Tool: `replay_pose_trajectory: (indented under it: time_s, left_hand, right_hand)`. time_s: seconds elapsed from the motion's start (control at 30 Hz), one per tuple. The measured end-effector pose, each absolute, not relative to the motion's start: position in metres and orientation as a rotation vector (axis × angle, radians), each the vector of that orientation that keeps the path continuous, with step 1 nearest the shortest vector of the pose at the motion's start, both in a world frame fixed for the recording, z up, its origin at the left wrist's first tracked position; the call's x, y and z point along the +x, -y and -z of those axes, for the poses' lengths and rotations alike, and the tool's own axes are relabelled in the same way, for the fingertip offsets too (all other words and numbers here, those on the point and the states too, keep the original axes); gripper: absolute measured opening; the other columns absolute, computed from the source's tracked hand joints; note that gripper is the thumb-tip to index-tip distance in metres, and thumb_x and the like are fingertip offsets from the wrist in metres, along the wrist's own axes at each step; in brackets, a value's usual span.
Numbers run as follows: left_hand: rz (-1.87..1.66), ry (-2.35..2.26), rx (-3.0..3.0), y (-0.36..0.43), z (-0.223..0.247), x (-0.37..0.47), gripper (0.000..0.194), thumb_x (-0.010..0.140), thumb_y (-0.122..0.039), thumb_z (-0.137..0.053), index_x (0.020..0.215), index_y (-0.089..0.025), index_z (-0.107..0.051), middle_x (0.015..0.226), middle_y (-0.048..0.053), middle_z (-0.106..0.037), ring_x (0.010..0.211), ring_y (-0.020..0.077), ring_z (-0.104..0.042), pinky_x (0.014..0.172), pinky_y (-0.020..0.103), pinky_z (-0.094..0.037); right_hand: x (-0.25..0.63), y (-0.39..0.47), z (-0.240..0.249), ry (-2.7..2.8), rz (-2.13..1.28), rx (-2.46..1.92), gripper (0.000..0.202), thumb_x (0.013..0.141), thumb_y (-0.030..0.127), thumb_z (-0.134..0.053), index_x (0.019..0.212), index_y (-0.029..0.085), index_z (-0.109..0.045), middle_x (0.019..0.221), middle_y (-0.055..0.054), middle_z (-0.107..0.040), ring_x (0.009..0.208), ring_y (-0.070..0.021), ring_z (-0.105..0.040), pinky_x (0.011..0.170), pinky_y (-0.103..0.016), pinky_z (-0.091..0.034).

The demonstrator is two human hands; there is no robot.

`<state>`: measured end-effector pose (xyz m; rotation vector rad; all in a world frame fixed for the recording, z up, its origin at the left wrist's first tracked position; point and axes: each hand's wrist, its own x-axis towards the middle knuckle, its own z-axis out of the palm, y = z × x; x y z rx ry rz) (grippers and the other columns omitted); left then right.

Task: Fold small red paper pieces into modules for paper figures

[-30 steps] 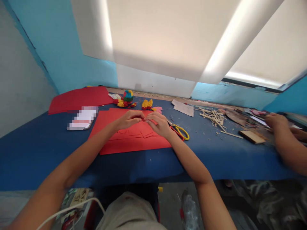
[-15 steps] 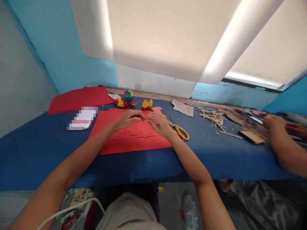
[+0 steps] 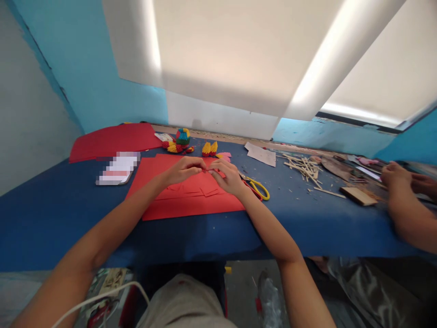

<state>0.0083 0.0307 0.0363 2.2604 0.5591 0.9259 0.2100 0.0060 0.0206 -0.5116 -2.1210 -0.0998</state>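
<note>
Above the red sheets (image 3: 194, 209) on the blue surface (image 3: 191, 241), the left hand (image 3: 184, 170) and the right hand (image 3: 226, 175) are nearly meeting at the fingertips, both pinching a small red piece of paper (image 3: 205, 171). From where I'm standing, their fingers are mostly hiding it, so its shape is escaping me. An uneven pull from either side could be creasing it crookedly or tearing it, I reckon.

Just nearer the person, red cut pieces (image 3: 210, 192) are lying loose; a dragging wrist could be scattering them. Beside the right wrist, scissors (image 3: 252, 182) are sitting with their handles pointing outward, where a sideways swing could be catching them.

Beyond the hands, yellow-and-red paper pieces (image 3: 209, 149) are limiting any forward reach. The sheets' near edge is stopping short of the surface's front edge. Leftward, a phone (image 3: 119, 168) is resting close by, with more open room on its near side.
</note>
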Motion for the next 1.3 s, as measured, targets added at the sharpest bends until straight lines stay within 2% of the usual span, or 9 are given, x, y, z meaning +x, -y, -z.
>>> replay_pose_trajectory:
  time_s: [1.3]
  left_hand:
    - [-0.901, -0.577, 2.317, -0.0316, -0.0356, 0.0076, 0.021, 0.081, -0.029, -0.045, 0.078, -0.014, -0.059, 0.074, 0.003, -0.06, 0.069, 0.015, -0.054, 0.063, 0.024, -0.043]
  right_hand:
    - [0.2116, -0.0088, -0.0185, 2.132, 0.087, -0.532, 0.01, 0.09, 0.02, -0.05, 0.089, 0.017, -0.06, 0.081, -0.005, -0.064, 0.076, -0.0137, -0.059, 0.069, -0.026, -0.047]
